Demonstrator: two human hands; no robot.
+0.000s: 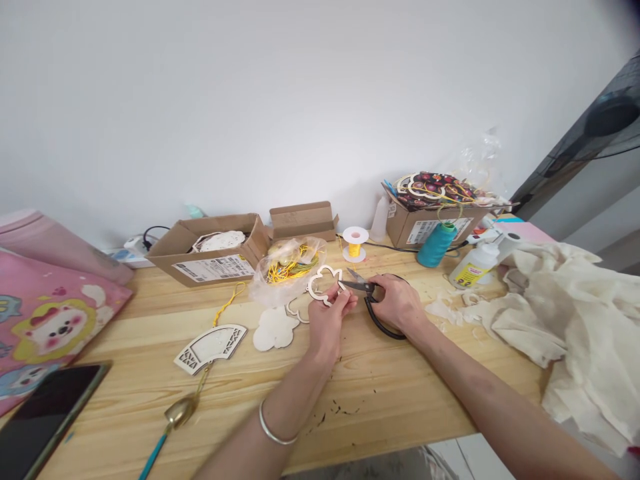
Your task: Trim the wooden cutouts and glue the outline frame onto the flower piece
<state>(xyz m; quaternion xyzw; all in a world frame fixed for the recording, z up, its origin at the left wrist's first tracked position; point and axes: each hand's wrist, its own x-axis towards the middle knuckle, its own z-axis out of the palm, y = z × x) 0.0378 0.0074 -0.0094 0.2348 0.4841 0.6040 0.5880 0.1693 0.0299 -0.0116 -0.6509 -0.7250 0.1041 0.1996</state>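
Observation:
My left hand (330,313) pinches a pale, flower-shaped wooden frame (313,285) by its lower right side, just above the table. In my right hand (399,301) is a pair of black-handled scissors (373,310). Its blades are parted and point left, at the right edge of the frame. Left of my left hand lies a cream flower-shaped piece (274,328), with another thin frame (294,312) partly hidden behind the hand. Farther left rests a fan-shaped wooden ornament (210,348) with a yellow cord.
Behind stand a box of white pieces (215,267), a plastic bag of yellow cords (290,263), a yellow thread spool (355,245) and a teal thread cone (437,245). At right are a glue bottle (474,265) and crumpled cream cloth (575,313). A phone (50,407) and a spoon (180,410) lie left.

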